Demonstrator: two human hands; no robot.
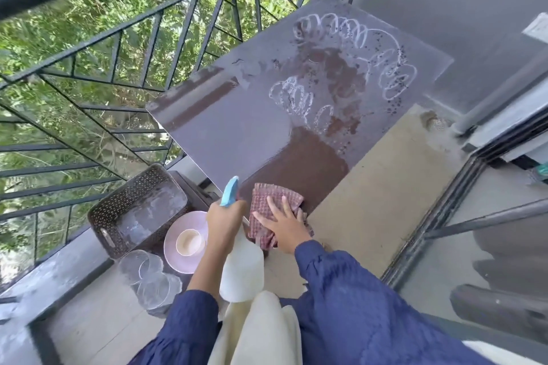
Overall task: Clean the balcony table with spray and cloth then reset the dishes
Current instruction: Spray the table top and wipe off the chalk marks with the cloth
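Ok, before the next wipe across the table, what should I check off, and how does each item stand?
1. Cloth under control: the right hand lies flat on the checked cloth at the near edge of the table: ok.
2. Bottle out of the way: the left hand grips the spray bottle, held off the tabletop: ok.
3. Dishes off the table: the pink plate with its cup, the glass bowls and the basket sit lower, beside it: ok.
4. Tabletop clean: white foam loops and dark specks cover the far part: not ok.
5. Cloth clean enough: cannot tell.
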